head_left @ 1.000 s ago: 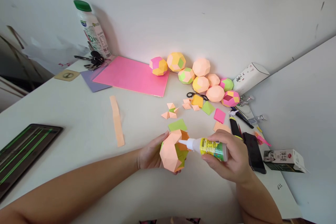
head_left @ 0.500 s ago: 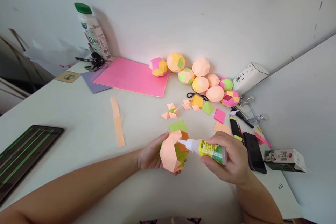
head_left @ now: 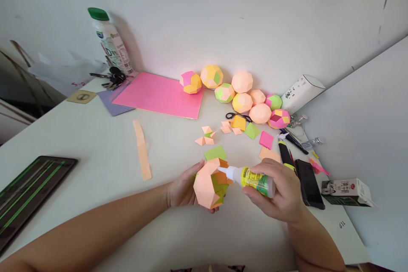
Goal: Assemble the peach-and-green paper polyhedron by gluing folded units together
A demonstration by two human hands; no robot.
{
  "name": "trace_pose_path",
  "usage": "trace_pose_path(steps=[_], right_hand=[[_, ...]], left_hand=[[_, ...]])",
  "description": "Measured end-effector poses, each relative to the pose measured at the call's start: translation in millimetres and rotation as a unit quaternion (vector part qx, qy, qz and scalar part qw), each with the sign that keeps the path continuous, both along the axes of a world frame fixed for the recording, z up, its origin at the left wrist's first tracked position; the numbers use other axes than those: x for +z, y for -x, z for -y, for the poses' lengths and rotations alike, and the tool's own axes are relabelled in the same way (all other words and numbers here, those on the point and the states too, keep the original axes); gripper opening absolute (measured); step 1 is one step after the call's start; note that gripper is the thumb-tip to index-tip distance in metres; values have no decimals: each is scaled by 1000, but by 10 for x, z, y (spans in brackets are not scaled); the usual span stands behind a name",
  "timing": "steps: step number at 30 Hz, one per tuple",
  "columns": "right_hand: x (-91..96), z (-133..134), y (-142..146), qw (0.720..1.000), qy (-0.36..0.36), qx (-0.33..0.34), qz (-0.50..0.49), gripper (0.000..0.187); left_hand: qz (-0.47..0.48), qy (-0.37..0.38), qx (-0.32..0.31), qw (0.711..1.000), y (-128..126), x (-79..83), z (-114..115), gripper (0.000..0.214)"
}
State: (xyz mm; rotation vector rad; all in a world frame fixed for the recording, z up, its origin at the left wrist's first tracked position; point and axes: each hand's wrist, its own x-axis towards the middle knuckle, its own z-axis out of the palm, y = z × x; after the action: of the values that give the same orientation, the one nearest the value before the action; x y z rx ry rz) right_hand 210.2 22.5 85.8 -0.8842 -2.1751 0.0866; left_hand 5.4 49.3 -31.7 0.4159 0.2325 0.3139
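In my left hand (head_left: pixel 186 187) is a partly open paper ball (head_left: pixel 205 187), peach outside with green and orange showing within. My fingers wrap under and behind it, so their tips are mostly hidden. My right hand (head_left: pixel 280 191) grips a glue bottle (head_left: pixel 253 179) with a yellow and green label. The bottle is tilted, and its white nozzle points left, at the upper rim of the ball's opening. Just beyond the ball lies a green paper square (head_left: pixel 216 153). Small folded peach pieces (head_left: pixel 208 136) sit farther back.
Finished paper balls (head_left: pixel 242 103) cluster by the wall, with scissors (head_left: pixel 238 116) before them. A pink sheet (head_left: pixel 159 95) and a peach strip (head_left: pixel 142 151) lie left. At right are a phone (head_left: pixel 309 185) and a milk carton (head_left: pixel 347 192). A tablet (head_left: pixel 35 195) rests at far left.
The glue nozzle has shifted slightly to the right along the ball's rim. Both hands keep their holds; the whole view has moved a little.
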Motion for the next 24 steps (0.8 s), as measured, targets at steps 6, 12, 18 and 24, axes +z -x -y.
trace_pose_path(steps=[6, 12, 18, 24], right_hand=[[-16, 32, 35, 999, 18, 25, -18, 20], [-18, 34, 33, 999, 19, 25, -17, 21], [4, 6, 2, 1000, -2, -2, -7, 20], [-22, 21, 26, 1000, 13, 20, -18, 21]], left_hand=[[-10, -13, 1, 1000, 2, 13, 3, 71], [-15, -15, 0, 1000, -7, 30, 3, 67], [-12, -13, -3, 1000, 5, -3, -3, 72], [-17, -15, 1, 1000, -2, 36, -2, 68]])
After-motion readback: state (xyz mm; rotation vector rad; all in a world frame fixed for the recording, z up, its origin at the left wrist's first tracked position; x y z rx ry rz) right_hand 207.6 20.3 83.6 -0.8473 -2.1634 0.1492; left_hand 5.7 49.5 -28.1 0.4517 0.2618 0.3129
